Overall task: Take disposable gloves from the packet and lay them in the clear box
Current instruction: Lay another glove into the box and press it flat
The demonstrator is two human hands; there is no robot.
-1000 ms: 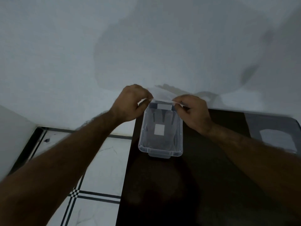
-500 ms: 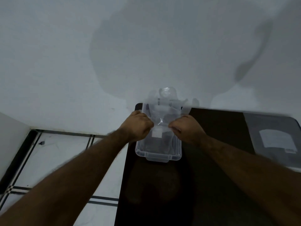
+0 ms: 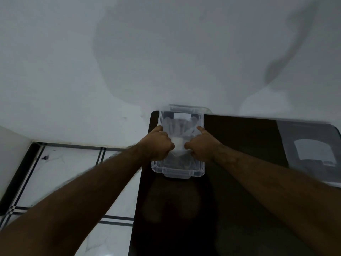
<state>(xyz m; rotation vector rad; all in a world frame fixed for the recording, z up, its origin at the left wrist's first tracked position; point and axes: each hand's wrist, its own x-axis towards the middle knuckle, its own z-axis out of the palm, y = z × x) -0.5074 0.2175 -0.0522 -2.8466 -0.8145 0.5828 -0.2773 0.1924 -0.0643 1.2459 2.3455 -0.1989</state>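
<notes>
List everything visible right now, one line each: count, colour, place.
box: one, clear plastic, far left end of the table.
glove: one that I can make out, clear, lying inside the box with fingers pointing away.
packet: one, grey with a white label, far right of the table.
table: one, dark glossy brown, against the wall.
wall: white, behind the table.
floor: white tiles with black lines, left of the table.
left hand: closed on the glove over the box.
right hand: closed on the glove, index finger extended.

Single head-worn wide-angle view, looking forward and down — close over the dark table (image 3: pixel 239 182), wall beyond
</notes>
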